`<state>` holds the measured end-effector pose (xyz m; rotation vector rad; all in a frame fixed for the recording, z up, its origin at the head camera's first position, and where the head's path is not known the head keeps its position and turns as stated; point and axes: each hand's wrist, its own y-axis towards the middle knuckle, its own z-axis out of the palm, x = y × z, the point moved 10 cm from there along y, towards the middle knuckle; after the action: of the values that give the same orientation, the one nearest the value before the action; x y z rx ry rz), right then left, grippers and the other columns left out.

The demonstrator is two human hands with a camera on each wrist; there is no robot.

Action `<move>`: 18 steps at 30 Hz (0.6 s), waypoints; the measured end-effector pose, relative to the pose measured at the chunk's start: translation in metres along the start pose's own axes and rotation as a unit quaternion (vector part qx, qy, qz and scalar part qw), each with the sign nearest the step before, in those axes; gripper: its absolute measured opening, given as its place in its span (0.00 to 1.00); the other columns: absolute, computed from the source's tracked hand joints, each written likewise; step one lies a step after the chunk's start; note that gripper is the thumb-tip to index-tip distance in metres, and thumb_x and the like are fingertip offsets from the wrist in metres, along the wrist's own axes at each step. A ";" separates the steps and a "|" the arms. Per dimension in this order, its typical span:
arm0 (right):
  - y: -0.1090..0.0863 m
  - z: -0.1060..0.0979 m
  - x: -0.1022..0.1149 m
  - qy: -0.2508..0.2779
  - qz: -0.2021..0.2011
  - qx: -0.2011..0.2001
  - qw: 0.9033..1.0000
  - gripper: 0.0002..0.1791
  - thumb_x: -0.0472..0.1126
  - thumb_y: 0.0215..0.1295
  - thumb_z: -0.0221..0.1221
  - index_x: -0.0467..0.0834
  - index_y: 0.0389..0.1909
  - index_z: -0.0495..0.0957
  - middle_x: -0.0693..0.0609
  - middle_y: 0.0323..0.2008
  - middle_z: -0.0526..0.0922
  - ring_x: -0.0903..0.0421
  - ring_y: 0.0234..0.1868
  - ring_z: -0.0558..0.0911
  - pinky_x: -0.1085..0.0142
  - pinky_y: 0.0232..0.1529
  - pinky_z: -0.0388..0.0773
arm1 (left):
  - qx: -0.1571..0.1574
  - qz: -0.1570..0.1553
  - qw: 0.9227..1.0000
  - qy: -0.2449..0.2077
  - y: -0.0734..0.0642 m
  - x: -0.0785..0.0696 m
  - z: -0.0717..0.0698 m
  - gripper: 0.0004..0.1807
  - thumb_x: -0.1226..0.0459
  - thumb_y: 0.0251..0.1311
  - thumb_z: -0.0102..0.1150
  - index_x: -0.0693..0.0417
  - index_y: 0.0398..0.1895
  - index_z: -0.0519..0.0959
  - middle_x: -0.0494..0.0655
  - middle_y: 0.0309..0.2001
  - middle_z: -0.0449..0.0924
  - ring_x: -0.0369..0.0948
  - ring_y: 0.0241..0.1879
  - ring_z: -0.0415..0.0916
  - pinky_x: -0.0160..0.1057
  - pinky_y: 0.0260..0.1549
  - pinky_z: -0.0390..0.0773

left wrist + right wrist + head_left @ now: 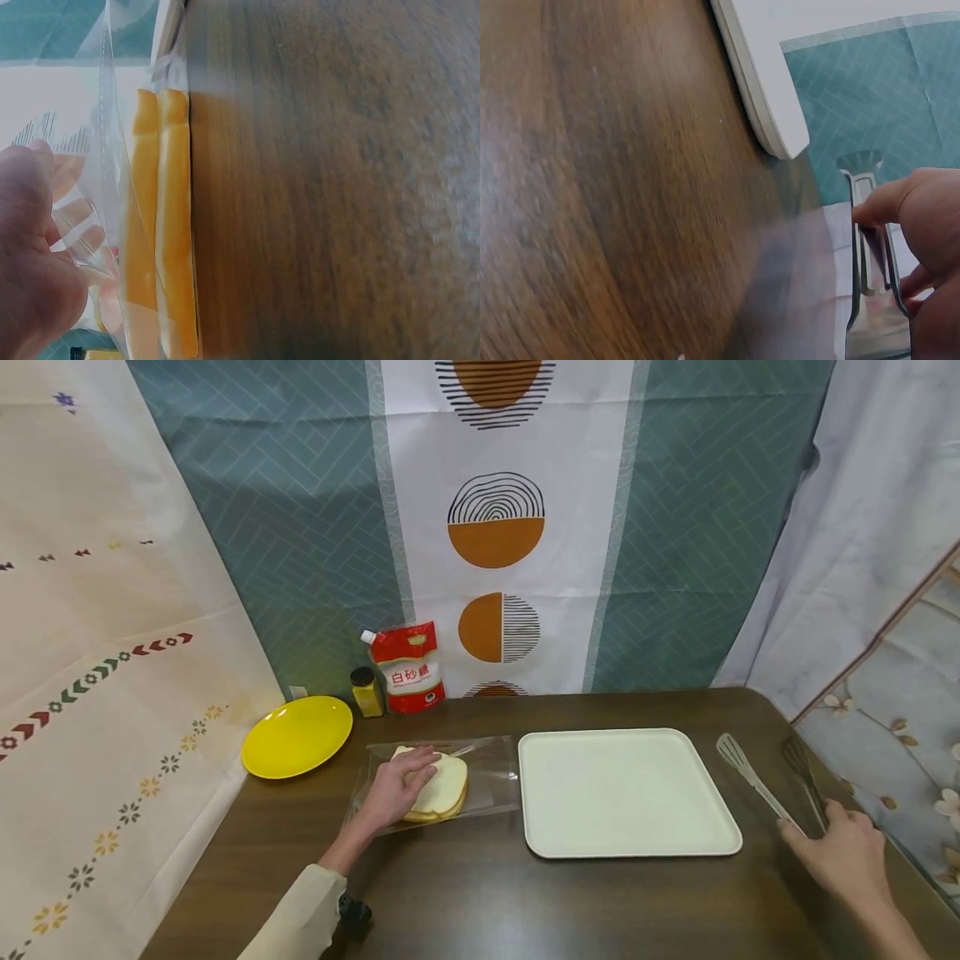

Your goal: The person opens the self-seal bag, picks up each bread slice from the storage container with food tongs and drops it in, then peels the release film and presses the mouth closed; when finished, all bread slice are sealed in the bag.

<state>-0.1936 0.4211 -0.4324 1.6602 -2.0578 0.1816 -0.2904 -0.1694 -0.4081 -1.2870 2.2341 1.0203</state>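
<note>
A clear plastic bag (491, 777) lies on the table with stacked bread slices (442, 789) inside it. Over the bread is my left hand (401, 785), its thumb and fingers pinching the bag's upper film. In the left wrist view that film (112, 187) stands off the bread's crusts (176, 225), beside the hand (37, 255). At the table's right side my right hand (843, 852) grips metal tongs (757, 781), whose two slotted ends are spread apart. The right wrist view has the tongs (866, 187) between thumb and fingers of the hand (930, 240).
A white rectangular tray (626, 793) lies between the bag and the tongs. Behind, to the left, are a yellow plate (297, 737), a small black-capped jar (367, 693) and a red sugar pouch (408, 668). Patterned curtains (675, 527) hang behind the brown table (570, 906).
</note>
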 end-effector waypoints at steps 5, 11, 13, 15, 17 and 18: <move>-0.001 0.000 -0.005 -0.019 -0.003 -0.008 1.000 0.40 0.47 0.64 0.60 0.10 0.52 0.60 0.10 0.46 0.63 0.19 0.49 0.62 0.31 0.49 0.56 | -0.001 -0.008 1.000 -0.001 -0.001 0.000 -0.001 0.16 0.66 0.67 0.62 0.62 0.56 0.83 0.60 0.59 0.79 0.56 0.62 0.73 0.59 0.62 0.67; -0.005 0.008 -0.012 -0.020 0.002 -0.006 1.000 0.40 0.46 0.63 0.61 0.10 0.51 0.60 0.10 0.45 0.64 0.20 0.50 0.62 0.31 0.49 0.56 | 0.005 -0.016 1.000 0.006 -0.001 0.002 0.001 0.17 0.65 0.68 0.62 0.61 0.57 0.82 0.60 0.60 0.78 0.56 0.63 0.72 0.59 0.62 0.67; -0.005 0.009 -0.013 -0.018 0.003 -0.010 1.000 0.41 0.46 0.62 0.62 0.10 0.51 0.60 0.10 0.45 0.64 0.20 0.50 0.62 0.31 0.48 0.56 | 0.001 -0.017 1.000 0.006 -0.001 0.002 0.000 0.17 0.65 0.68 0.62 0.61 0.57 0.82 0.60 0.59 0.78 0.56 0.63 0.72 0.59 0.62 0.67; -0.005 0.009 -0.014 -0.016 0.004 -0.016 1.000 0.41 0.46 0.61 0.63 0.10 0.51 0.60 0.11 0.44 0.65 0.20 0.49 0.63 0.31 0.48 0.56 | 0.001 -0.018 1.000 0.007 0.000 0.002 -0.001 0.16 0.65 0.68 0.62 0.61 0.57 0.83 0.60 0.59 0.78 0.57 0.63 0.72 0.59 0.62 0.67; -0.005 0.010 -0.014 -0.014 0.005 -0.017 1.000 0.41 0.46 0.61 0.63 0.10 0.50 0.60 0.11 0.43 0.65 0.19 0.49 0.63 0.31 0.48 0.56 | 0.002 -0.020 1.000 0.007 0.000 0.002 -0.001 0.17 0.64 0.68 0.62 0.61 0.57 0.82 0.59 0.60 0.78 0.56 0.63 0.72 0.59 0.62 0.66; -0.005 0.011 -0.014 -0.014 0.006 -0.016 1.000 0.41 0.46 0.61 0.63 0.09 0.51 0.60 0.11 0.43 0.65 0.19 0.49 0.62 0.31 0.48 0.56 | 0.003 -0.021 1.000 0.006 0.000 0.002 -0.001 0.17 0.64 0.68 0.61 0.61 0.57 0.82 0.59 0.60 0.78 0.56 0.63 0.72 0.59 0.62 0.66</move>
<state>-0.1899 0.4283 -0.4491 1.6404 -2.0818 0.1294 -0.2914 -0.1715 -0.4085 -1.3366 2.2072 0.9919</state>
